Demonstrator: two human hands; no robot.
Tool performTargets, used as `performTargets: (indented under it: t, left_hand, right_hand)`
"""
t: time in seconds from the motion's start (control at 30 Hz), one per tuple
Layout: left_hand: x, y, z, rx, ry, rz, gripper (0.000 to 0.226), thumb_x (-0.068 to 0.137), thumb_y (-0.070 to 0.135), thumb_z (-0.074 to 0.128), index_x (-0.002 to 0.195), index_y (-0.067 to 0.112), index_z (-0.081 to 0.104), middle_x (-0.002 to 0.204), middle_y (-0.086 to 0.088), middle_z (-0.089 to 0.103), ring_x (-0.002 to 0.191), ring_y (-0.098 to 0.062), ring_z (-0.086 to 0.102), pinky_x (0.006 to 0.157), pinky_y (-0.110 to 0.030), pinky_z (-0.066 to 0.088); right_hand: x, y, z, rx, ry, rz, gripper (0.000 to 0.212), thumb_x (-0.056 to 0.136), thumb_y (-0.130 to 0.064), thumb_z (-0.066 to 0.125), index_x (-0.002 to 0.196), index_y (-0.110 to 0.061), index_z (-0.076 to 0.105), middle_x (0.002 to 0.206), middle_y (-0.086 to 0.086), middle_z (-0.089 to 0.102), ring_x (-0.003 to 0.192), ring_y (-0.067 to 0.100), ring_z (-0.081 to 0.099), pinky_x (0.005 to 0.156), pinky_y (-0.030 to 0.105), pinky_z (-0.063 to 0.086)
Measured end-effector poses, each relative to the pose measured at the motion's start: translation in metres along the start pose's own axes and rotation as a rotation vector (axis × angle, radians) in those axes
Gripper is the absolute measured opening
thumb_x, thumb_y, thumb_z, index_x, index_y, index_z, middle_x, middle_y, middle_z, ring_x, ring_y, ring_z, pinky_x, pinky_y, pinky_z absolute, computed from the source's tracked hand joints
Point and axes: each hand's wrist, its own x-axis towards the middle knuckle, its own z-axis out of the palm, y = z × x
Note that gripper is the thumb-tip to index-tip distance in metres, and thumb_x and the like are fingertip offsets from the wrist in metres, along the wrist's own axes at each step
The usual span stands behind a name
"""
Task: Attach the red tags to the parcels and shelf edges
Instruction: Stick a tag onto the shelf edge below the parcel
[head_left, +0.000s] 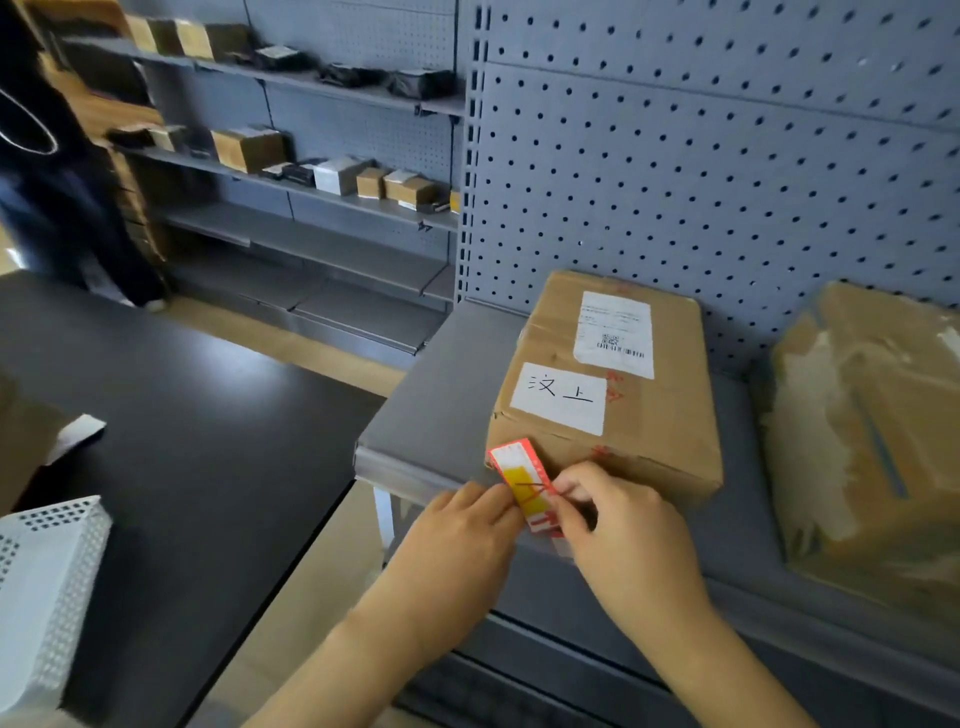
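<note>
The grey shelf (441, 415) with its pegboard back (727, 171) filled most of the view, and everything else sat in relation to it. To its left stood a dark tabletop (197, 415) carrying a white perforated basket (47, 587) at its near corner. On the shelf lay a taped cardboard parcel (613, 415) with a printed label and a handwritten white label on top, and to the right of that a second, torn parcel (872, 447). At the shelf's front edge, just before the near corner of the labelled parcel, both hands met on a red tag (522, 483) with a yellow patch. The left hand (462, 525) pinched the tag's left side, and the right hand (618, 519) pinched its right side, where a thin red string appeared to cross it. The tag seemed not yet fixed to either the parcel or the shelf edge. No red tag showed on the torn parcel, nor along the visible shelf edge, so most of the work appeared to remain.
</note>
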Motion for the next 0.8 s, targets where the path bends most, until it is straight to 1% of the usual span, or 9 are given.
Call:
performTargets:
  t: [0.13,0.27,0.37,0.47,0.53,0.6,0.7,0.8]
  left_hand:
    - [-0.003,-0.002,0.004,0.012,0.014,0.025,0.041,0.055,0.014,0.080,0.093,0.020,0.066,0.087,0.004,0.066,0.070,-0.019,0.063,0.054,-0.027,0.054]
    - [-0.007,-0.005,0.008,0.045,0.007,0.038,0.042,0.055,0.017,0.080,0.095,0.019,0.068,0.087,0.003,0.066,0.070,-0.018,0.063,0.053,-0.027,0.053]
    - [-0.008,-0.007,0.010,0.039,0.008,0.053,0.039,0.053,0.014,0.081,0.090,0.016,0.068,0.084,0.001,0.065,0.069,-0.020,0.063,0.052,-0.029,0.055]
    - [-0.009,-0.008,0.009,0.052,-0.017,0.067,0.033,0.052,0.015,0.082,0.080,0.017,0.065,0.079,0.000,0.062,0.068,-0.020,0.062,0.051,-0.030,0.054]
    - [-0.009,-0.008,0.008,0.042,-0.016,0.068,0.030,0.053,0.015,0.082,0.077,0.017,0.063,0.077,0.000,0.061,0.066,-0.019,0.061,0.050,-0.029,0.052]
    - [-0.009,-0.008,0.005,0.039,-0.003,0.071,0.028,0.054,0.015,0.083,0.075,0.018,0.064,0.075,0.001,0.061,0.063,-0.017,0.060,0.049,-0.028,0.051]
    - [-0.008,-0.008,0.003,0.039,0.018,0.081,0.029,0.055,0.016,0.083,0.077,0.018,0.065,0.077,0.002,0.062,0.063,-0.016,0.060,0.049,-0.027,0.051]
    - [-0.007,-0.009,0.003,0.024,0.032,0.084,0.033,0.055,0.015,0.083,0.084,0.018,0.067,0.082,0.002,0.066,0.064,-0.016,0.062,0.048,-0.026,0.052]
  right_hand:
    - [-0.001,-0.006,0.001,0.037,0.041,0.006,0.006,0.087,-0.033,0.064,0.086,-0.028,0.064,0.078,-0.010,0.072,0.070,0.010,0.065,0.055,0.034,0.055]
    - [0.000,-0.014,0.006,-0.043,0.003,-0.046,0.008,0.091,-0.033,0.057,0.093,-0.028,0.062,0.086,-0.009,0.071,0.076,0.011,0.065,0.059,0.035,0.055]
    - [-0.001,-0.013,0.010,-0.039,0.073,-0.057,0.005,0.090,-0.032,0.059,0.090,-0.029,0.063,0.084,-0.009,0.070,0.075,0.009,0.064,0.057,0.034,0.055]
    - [-0.003,-0.012,0.013,0.041,0.167,-0.037,0.003,0.088,-0.029,0.064,0.085,-0.028,0.063,0.079,-0.011,0.070,0.071,0.009,0.064,0.055,0.035,0.054]
    - [-0.004,-0.011,0.015,0.079,0.190,-0.022,0.003,0.087,-0.027,0.065,0.085,-0.027,0.063,0.079,-0.011,0.070,0.071,0.010,0.064,0.056,0.037,0.055]
    - [-0.004,-0.010,0.014,0.105,0.180,-0.016,0.001,0.088,-0.027,0.065,0.088,-0.027,0.064,0.081,-0.010,0.070,0.073,0.011,0.064,0.057,0.038,0.055]
    - [-0.002,-0.009,0.009,0.170,0.156,-0.018,0.003,0.087,-0.026,0.065,0.090,-0.028,0.065,0.085,-0.009,0.070,0.078,0.011,0.065,0.064,0.037,0.056]
    - [-0.003,-0.008,0.009,0.100,0.089,-0.014,0.004,0.086,-0.027,0.065,0.089,-0.029,0.065,0.083,-0.009,0.067,0.079,0.010,0.062,0.066,0.035,0.055]
